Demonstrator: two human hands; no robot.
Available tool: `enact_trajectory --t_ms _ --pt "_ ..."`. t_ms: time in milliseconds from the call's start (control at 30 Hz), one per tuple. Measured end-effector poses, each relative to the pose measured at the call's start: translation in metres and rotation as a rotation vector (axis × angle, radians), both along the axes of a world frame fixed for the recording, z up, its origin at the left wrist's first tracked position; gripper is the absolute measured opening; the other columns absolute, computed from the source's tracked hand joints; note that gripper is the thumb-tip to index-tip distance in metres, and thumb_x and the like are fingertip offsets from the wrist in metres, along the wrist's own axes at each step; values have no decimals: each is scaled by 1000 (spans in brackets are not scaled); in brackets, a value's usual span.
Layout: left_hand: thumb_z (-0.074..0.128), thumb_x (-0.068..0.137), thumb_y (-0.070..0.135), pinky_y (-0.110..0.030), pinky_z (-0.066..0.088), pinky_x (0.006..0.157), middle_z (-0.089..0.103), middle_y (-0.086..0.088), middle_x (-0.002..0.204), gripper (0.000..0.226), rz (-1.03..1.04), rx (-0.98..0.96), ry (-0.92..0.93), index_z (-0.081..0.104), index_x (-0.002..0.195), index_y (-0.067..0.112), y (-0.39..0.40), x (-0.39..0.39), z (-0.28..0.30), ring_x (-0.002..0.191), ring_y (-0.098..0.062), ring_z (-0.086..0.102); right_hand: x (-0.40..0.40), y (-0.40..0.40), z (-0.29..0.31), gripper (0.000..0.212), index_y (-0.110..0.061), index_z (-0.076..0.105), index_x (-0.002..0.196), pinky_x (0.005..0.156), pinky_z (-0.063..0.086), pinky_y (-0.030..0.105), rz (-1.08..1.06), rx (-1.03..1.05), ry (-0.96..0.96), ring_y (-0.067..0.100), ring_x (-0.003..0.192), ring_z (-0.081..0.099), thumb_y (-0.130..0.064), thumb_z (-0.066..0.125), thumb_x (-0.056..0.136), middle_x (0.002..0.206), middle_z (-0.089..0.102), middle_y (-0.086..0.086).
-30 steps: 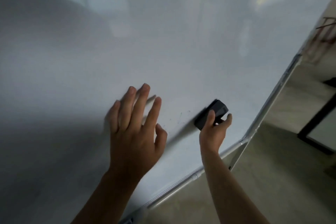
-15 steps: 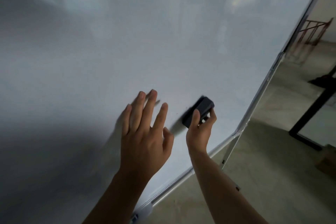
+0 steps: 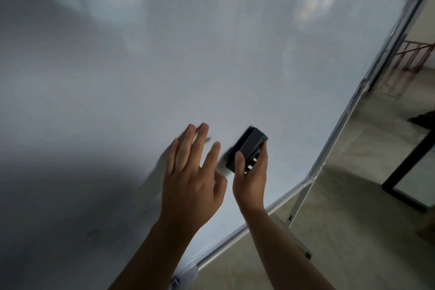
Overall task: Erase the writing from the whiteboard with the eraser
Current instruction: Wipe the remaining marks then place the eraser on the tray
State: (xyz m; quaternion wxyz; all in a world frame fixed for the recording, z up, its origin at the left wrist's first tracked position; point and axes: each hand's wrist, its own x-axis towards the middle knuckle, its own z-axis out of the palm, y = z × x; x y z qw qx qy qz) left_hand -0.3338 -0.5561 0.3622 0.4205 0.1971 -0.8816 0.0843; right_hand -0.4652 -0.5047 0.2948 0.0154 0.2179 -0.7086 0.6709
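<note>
A large whiteboard (image 3: 211, 54) fills most of the view, tilted, its surface looking blank with only faint smudges near the lower left. My right hand (image 3: 250, 179) grips a black eraser (image 3: 248, 147) and presses it flat against the board near the lower right corner. My left hand (image 3: 191, 176) rests flat on the board just left of the eraser, fingers spread and holding nothing. No clear writing shows around the eraser.
The board's metal frame (image 3: 334, 134) runs down the right side to a corner, with a stand leg (image 3: 300, 200) below. A concrete floor (image 3: 353, 231) lies to the right, with a dark table leg (image 3: 409, 160) and a red railing (image 3: 414, 56) farther off.
The eraser and my right hand have slid left across the board, close to my left hand. Faint marks seen beside the eraser a second ago no longer show. The view shifted up.
</note>
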Motion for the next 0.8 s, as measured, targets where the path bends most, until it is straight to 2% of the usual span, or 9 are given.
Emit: enact_trajectory --t_ms 33,167,267,333,467,600,667,733,800 --pt "54 83 23 -49 26 114 39 -15 149 43 -1 4 -5 64 123 9 0 0 -1 143 -32 28 0 -1 -4 66 -31 18 151 96 48 25 -8 5 1 8 121 49 -39 53 96 140 44 -8" --pt "55 83 22 -50 27 113 41 -17 148 41 -6 14 -1 65 120 7 -1 5 -7 142 -33 29 -6 -9 -7 63 -25 23 148 100 46 33 -47 -33 -314 20 126 50 -38 55 95 140 48 1" --pt "56 82 23 -50 27 113 42 -17 147 43 6 34 -31 65 121 7 -2 9 -11 141 -34 31 17 -2 4 65 -27 27 143 88 53 23 100 -25 22 8 114 55 -45 58 90 135 47 -7" --pt "56 82 24 -50 28 113 42 -17 147 43 12 46 -49 65 121 8 -2 11 -13 141 -34 31 23 0 -2 52 -28 32 129 76 53 17 121 45 151 5 102 57 -46 60 89 127 50 -7" --pt "57 81 23 -48 28 113 42 -17 147 43 30 75 -55 65 120 8 -1 19 -20 141 -34 32 16 -9 -13 30 -21 35 109 68 46 19 -5 -8 -277 16 96 59 -35 57 95 109 57 3" --pt "54 82 22 -50 32 109 44 -18 146 40 41 122 -41 66 118 7 1 26 -26 139 -35 33 46 -6 -11 39 -24 34 124 72 50 15 168 82 149 6 96 58 -36 57 95 115 51 -10" --pt "56 80 20 -51 32 109 44 -18 145 41 56 123 -49 66 118 7 1 31 -29 139 -35 34 38 -7 -18 38 -24 34 122 72 49 14 93 114 167 8 97 58 -33 59 94 113 51 -10" --pt "59 78 20 -51 33 108 45 -18 145 42 72 128 -55 66 117 7 2 35 -30 138 -35 34 37 -8 -18 35 -24 33 117 74 49 20 4 134 4 18 101 59 -32 58 94 112 52 -4" --pt "59 79 21 -50 33 108 45 -18 145 41 93 149 -55 65 118 8 3 38 -32 138 -34 35 45 -6 -17 36 -27 34 119 74 47 17 47 173 208 15 99 57 -32 59 94 115 51 -3"
